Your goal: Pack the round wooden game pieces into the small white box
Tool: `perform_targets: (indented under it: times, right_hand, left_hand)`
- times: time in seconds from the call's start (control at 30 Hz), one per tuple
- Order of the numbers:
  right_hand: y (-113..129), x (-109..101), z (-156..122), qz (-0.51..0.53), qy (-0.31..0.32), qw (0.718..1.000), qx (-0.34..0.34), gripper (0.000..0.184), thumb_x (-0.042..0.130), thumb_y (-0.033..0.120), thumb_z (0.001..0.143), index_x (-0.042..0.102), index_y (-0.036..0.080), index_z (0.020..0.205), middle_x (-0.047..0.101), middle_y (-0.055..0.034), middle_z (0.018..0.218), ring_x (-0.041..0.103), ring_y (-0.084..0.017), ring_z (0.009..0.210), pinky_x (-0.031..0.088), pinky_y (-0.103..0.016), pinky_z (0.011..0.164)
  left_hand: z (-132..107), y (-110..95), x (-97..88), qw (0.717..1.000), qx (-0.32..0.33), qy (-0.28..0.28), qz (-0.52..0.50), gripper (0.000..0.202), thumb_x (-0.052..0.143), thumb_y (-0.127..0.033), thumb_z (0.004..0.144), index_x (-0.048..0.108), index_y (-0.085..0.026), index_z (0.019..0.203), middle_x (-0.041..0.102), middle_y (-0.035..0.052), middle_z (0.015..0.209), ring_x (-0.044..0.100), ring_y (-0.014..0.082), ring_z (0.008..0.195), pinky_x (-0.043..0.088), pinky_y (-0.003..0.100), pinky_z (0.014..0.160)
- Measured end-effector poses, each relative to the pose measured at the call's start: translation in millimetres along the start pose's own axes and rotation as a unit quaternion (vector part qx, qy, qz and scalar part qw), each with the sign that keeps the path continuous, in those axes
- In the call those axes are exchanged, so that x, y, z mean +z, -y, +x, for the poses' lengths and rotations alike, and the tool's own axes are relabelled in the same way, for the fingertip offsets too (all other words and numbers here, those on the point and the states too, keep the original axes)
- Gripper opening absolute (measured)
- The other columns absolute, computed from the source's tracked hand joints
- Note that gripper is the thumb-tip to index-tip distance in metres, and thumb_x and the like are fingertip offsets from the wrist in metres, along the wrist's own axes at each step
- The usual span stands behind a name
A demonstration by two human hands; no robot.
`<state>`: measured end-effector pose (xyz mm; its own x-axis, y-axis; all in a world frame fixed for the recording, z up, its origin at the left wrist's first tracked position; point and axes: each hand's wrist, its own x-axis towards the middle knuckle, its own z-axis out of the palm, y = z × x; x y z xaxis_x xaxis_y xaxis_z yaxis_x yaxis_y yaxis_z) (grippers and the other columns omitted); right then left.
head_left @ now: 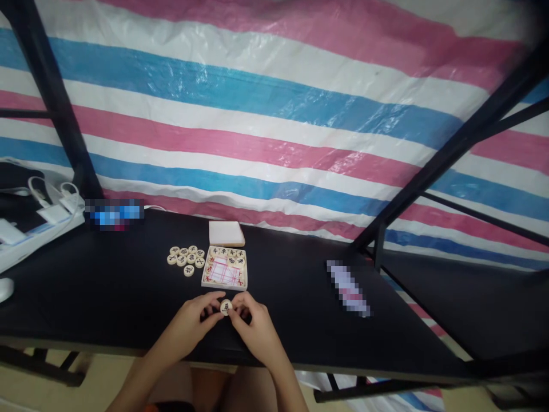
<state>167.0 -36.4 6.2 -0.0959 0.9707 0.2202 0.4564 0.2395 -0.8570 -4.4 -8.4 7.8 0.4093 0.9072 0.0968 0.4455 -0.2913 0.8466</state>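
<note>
My left hand [195,321] and my right hand [253,323] meet near the front edge of the black table [107,297], and both pinch one round wooden chess piece [226,307] with a dark character on its face. Just beyond them lies a small square board [225,276] with red grid lines; several pieces sit along its far rows. A loose cluster of several more round pieces [186,258] lies left of the board. A pale flat lid or box [226,233] rests behind the board.
A white power strip with plugs and cables [40,220] sits at the far left, with a white mouse [5,289] near the left edge. Black metal frame bars [433,171] rise on both sides. A striped plastic sheet hangs behind the table.
</note>
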Motion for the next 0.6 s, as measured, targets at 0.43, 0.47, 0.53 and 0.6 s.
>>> perform_targets:
  times: [0.43, 0.47, 0.53, 0.6]
  right_hand:
    - [-2, -2, -4, -0.001, -0.004, 0.998, -0.057, 0.013, 0.058, 0.010, 0.075, 0.062, 0.021, 0.079, 0.064, -0.0007, 0.085, 0.057, -0.013, 0.074, 0.043, -0.022, 0.063]
    - [-2, -1, -4, 0.006, -0.007, 0.998, -0.065, 0.012, 0.058, 0.010, 0.076, 0.062, 0.021, 0.079, 0.064, -0.0012, 0.087, 0.057, -0.013, 0.075, 0.043, -0.022, 0.064]
    - [-3, -1, -4, 0.018, -0.013, 0.996, -0.081, 0.011, 0.057, 0.012, 0.078, 0.063, 0.021, 0.079, 0.064, -0.0020, 0.088, 0.058, -0.014, 0.076, 0.045, -0.023, 0.067]
    - [-4, 0, -4, 0.025, -0.017, 0.995, -0.093, 0.010, 0.058, 0.012, 0.078, 0.063, 0.021, 0.080, 0.064, -0.0023, 0.088, 0.058, -0.014, 0.078, 0.046, -0.024, 0.070]
  left_hand:
    - [-5, -15, -6.4, 0.997, 0.067, 0.023, -0.027, 0.014, 0.056, -0.025, 0.083, 0.069, -0.021, 0.087, 0.066, 0.0027, 0.089, 0.058, 0.0148, 0.076, 0.044, 0.023, 0.066]
    - [-4, -14, -5.9, 0.997, 0.067, 0.023, -0.030, 0.013, 0.056, -0.024, 0.082, 0.069, -0.021, 0.086, 0.066, 0.0024, 0.089, 0.058, 0.0146, 0.076, 0.044, 0.023, 0.065]
    - [-4, -11, -4.6, 0.997, 0.065, 0.021, -0.032, 0.012, 0.058, -0.020, 0.080, 0.068, -0.022, 0.086, 0.066, 0.0015, 0.088, 0.057, 0.0139, 0.074, 0.044, 0.022, 0.064]
    - [-3, -8, -3.5, 0.998, 0.061, 0.012, -0.029, 0.014, 0.059, -0.017, 0.078, 0.067, -0.022, 0.087, 0.066, 0.0006, 0.087, 0.056, 0.0130, 0.071, 0.044, 0.022, 0.063]
